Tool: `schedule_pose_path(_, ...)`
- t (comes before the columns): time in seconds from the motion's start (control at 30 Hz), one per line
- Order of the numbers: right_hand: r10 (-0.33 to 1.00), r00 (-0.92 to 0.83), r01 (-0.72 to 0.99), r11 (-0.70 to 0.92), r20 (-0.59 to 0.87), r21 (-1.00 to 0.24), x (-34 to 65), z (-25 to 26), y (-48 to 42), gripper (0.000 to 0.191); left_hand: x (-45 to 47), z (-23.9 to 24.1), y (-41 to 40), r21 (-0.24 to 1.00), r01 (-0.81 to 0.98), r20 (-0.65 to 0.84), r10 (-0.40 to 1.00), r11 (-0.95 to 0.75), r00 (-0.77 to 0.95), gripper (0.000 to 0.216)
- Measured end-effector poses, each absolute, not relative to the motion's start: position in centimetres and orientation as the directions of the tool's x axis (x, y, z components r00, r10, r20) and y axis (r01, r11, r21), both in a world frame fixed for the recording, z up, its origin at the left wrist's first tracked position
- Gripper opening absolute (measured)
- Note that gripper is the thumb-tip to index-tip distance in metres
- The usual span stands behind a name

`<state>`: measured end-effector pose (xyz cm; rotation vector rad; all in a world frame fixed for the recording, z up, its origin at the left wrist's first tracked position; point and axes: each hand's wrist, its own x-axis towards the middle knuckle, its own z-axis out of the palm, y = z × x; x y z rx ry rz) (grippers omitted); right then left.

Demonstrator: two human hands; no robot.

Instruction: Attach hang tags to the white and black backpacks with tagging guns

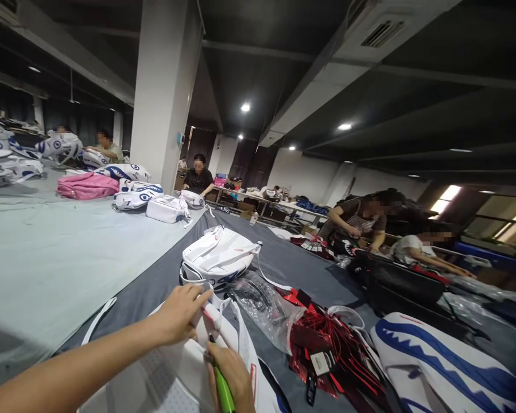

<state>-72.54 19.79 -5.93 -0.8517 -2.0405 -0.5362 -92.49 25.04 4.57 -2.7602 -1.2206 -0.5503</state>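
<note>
A white backpack [175, 367] lies right in front of me, its straps and lining facing up. My left hand [182, 312] has its fingers closed on the bag's upper edge, near the top loop. Just below and to the right, my right hand [234, 373] is wrapped round a bright green-handled tool [224, 391]. The tool's dark tip points at the bag's edge; its exact kind is hidden by the fingers. Beyond my hands, another white backpack [218, 255] lies on the grey cloth.
Red tags with cords [322, 344] spill from a clear plastic bag [264, 304] to the right. A white and blue shark-pattern bag [442, 361] lies at lower right. Across the pale table [89, 246] are a pink bag [88, 185] and several white ones. Co-workers bend over tables farther off.
</note>
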Motion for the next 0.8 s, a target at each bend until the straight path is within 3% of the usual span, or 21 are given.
schedule_pose_path(0.13, 0.4, -0.38, 0.742, 0.67, 0.834, 0.017, -72.9, -7.6, 18.2, 0.028, -89.3, 4.9, 28.5, -0.016, 0.73, 0.144, 0.721, -0.683, 0.677, 0.111)
schedule_pose_path(0.3, 0.487, -0.309, 0.789, 0.611, 0.817, -0.066, -72.8, -7.4, 16.4, 0.029, -89.2, 3.3, 27.7, -0.092, 0.493, 0.228, 0.463, -0.865, 0.856, 0.115)
schedule_pose_path(0.43, 0.505, -0.286, 0.762, 0.635, 0.814, -0.126, -72.8, -6.4, 16.4, 0.025, -89.5, 1.4, 26.9, -0.171, 0.496, 0.238, 0.452, -0.851, 0.86, 0.133)
schedule_pose_path(0.67, 0.543, -0.225, 0.7, 0.668, 0.809, -0.253, -71.6, -6.8, 16.7, 0.026, -87.2, -0.2, 28.3, -0.226, 0.578, 0.245, 0.529, -0.784, 0.812, 0.122)
schedule_pose_path(0.8, 0.656, -0.098, 0.856, 0.44, 0.749, -0.273, -69.8, -4.7, 17.1, 0.042, -87.4, 0.7, 27.2, -0.256, 0.586, 0.229, 0.54, -0.769, 0.81, 0.1)
